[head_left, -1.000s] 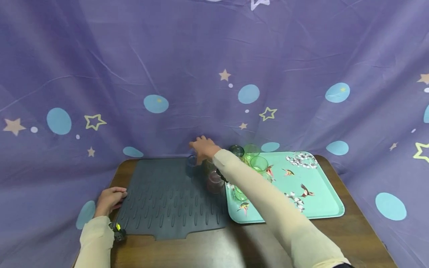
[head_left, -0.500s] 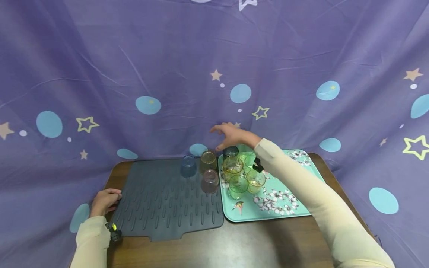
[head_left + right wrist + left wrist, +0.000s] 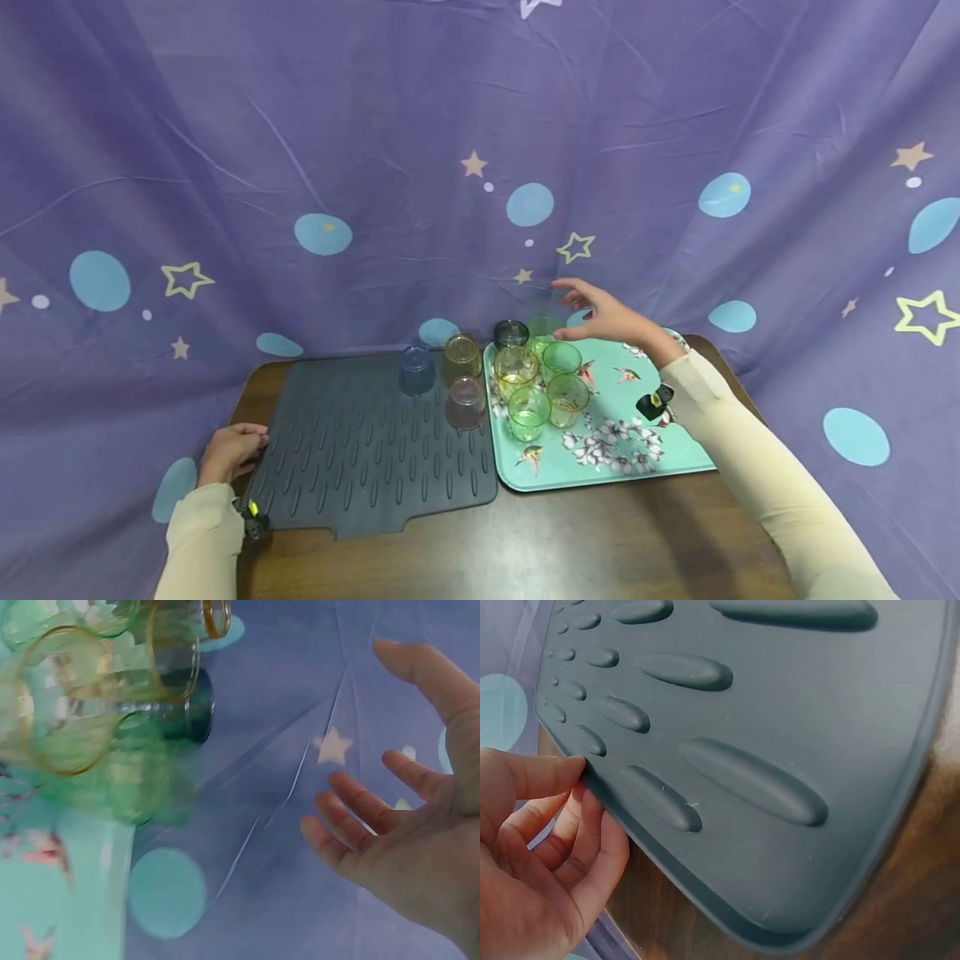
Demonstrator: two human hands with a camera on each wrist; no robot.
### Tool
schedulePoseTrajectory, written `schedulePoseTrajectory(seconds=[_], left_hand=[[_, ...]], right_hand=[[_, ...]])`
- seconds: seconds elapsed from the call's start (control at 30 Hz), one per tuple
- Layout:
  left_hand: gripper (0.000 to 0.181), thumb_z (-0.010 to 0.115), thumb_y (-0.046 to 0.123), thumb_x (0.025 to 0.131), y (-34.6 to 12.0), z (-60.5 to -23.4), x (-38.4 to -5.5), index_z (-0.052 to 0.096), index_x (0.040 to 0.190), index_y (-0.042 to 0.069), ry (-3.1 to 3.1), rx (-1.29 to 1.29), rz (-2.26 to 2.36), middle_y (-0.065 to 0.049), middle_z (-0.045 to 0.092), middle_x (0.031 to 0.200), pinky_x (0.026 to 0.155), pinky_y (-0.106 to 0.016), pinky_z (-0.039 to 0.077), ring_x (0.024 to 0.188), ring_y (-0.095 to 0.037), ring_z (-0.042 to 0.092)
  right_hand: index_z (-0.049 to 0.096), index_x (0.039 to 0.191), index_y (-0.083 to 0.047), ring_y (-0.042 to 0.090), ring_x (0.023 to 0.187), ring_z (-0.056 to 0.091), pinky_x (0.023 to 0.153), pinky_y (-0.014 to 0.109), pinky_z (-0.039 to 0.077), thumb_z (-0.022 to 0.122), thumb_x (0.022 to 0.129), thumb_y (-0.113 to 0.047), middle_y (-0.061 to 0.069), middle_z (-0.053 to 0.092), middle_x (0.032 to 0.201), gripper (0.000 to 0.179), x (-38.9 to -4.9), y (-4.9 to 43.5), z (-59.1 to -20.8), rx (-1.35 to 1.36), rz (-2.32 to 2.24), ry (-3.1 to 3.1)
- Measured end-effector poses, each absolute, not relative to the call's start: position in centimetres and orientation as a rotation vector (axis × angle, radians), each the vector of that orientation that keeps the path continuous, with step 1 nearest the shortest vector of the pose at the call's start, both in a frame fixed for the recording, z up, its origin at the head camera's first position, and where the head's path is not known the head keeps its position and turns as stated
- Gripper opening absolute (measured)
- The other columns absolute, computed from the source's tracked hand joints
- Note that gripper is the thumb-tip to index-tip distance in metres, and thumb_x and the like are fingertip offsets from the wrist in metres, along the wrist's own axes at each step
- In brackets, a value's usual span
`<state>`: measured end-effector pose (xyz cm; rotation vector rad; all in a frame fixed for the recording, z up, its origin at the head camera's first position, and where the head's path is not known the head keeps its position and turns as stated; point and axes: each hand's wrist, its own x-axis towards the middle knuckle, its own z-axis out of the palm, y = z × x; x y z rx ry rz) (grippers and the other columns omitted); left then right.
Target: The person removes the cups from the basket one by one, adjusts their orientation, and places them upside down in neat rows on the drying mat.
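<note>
Near the tray, my empty, spread right hand should avoid knocking the glasses; my left hand pinches the mat.

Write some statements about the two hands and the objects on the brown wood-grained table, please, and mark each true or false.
1. The left hand pinches the edge of the dark grey, ridged, rubber-like mat. True.
2. The blue see-through tumbler stands upside down on the mat. True.
3. The right hand grips the blue tumbler. False: the hand holds nothing.
4. The turquoise rectangular tray lies to the right of the mat. True.
5. The tray is bare. False: six see-through tumblers stand on it.
</note>
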<state>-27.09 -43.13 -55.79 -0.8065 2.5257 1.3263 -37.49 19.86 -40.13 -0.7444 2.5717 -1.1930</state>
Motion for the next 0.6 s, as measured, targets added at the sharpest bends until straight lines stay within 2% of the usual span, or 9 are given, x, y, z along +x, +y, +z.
schedulePoseTrajectory(seconds=[0.13,0.4,0.6], left_hand=[[0.026,0.063,0.007,0.090,-43.3,-55.9,-27.1,0.064,0.112,-0.007,2.527,-0.801,1.342,-0.014,0.066,0.097,0.067,-0.037,0.060,0.089,-0.026,0.062],[0.024,0.063,0.006,0.089,-43.3,-55.9,-27.1,0.064,0.110,-0.006,2.537,-0.822,1.343,-0.016,0.066,0.097,0.068,-0.039,0.060,0.090,-0.028,0.062],[0.022,0.061,0.007,0.090,-43.4,-56.2,-27.1,0.065,0.109,-0.004,2.530,-0.807,1.334,-0.014,0.068,0.099,0.070,-0.039,0.060,0.092,-0.028,0.064]], right_hand=[[0.026,0.160,-0.024,0.042,0.137,0.044,0.112,0.061,0.041,0.080,0.089,-0.023,0.019,0.043,0.151,0.090,-36.2,22.4,-42.4,-0.668,-1.333,2.524],[0.020,0.162,-0.020,0.046,0.141,0.038,0.113,0.067,0.036,0.078,0.090,-0.014,0.022,0.037,0.154,0.093,-33.9,24.9,-48.0,-0.575,-1.569,2.390],[0.023,0.160,-0.017,0.051,0.140,0.037,0.110,0.065,0.041,0.079,0.089,-0.013,0.024,0.036,0.153,0.091,-32.6,25.1,-51.6,-0.498,-1.641,2.348]])
